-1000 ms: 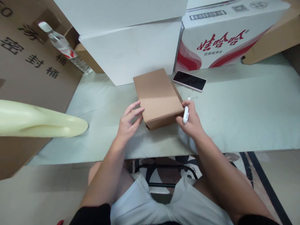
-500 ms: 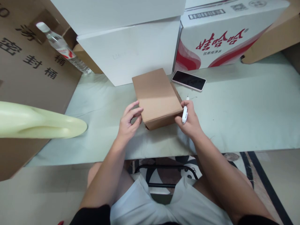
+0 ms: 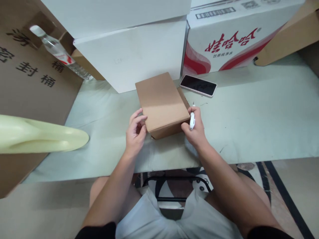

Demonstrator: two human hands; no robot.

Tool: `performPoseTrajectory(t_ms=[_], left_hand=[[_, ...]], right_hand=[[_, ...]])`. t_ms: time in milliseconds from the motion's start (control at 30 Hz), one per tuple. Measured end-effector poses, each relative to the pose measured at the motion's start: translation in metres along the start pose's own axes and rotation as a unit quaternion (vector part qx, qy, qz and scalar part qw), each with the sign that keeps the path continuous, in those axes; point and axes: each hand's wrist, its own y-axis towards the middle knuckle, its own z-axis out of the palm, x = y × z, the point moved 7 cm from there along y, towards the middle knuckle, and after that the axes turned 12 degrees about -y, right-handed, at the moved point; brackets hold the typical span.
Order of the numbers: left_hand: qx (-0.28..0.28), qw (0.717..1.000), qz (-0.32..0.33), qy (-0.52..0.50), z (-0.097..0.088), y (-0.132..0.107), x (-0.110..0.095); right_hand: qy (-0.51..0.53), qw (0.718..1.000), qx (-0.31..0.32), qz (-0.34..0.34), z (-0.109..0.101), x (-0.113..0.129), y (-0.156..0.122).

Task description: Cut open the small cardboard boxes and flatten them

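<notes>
The left hand [image 3: 134,132] was loosely curled, fingers [image 3: 140,119] bent and slightly parted, forearm [image 3: 114,186] stretching back behind it. Opposite, the right hand [image 3: 195,127] was clenched, thumb [image 3: 185,126] toward the left.

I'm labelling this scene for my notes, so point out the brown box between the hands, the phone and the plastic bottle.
Brown box [image 3: 162,103]: head view, on its top face.
Phone [image 3: 198,85]: head view, on its dark screen.
Plastic bottle [image 3: 62,57]: head view, on its label.

Plain brown carton [image 3: 161,103], white tool [image 3: 192,121], pale green tablecloth [image 3: 251,116], red-swirled white box [image 3: 229,49], black-screened phone [image 3: 198,85]
</notes>
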Motion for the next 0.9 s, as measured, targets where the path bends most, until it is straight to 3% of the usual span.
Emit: performPoseTrajectory(t_ms=[233,333,467,600,767,900], left_hand=[[-0.031,0.999,-0.008,-0.020,-0.005,0.000,-0.002],[-0.078,0.991,-0.091,-0.064,-0.010,-0.002,0.011],[-0.100,0.953,-0.221,-0.181,-0.009,-0.007,0.032],[-0.071,0.938,-0.244,-0.236,-0.006,-0.008,0.034],[-0.025,0.950,-0.244,-0.191,-0.003,-0.011,0.031],[-0.039,0.942,-0.265,-0.201,0.000,-0.011,0.025]], right_hand=[[-0.010,0.999,0.036,-0.001,0.004,0.008,-0.006],[0.008,0.998,0.065,-0.016,0.009,0.011,-0.011],[0.064,0.989,0.133,-0.029,0.022,0.008,-0.018],[0.094,0.981,0.170,-0.022,0.028,0.001,-0.023],[0.166,0.972,0.166,-0.018,0.025,0.002,-0.021],[0.174,0.980,0.089,0.036,0.013,-0.007,-0.015]])
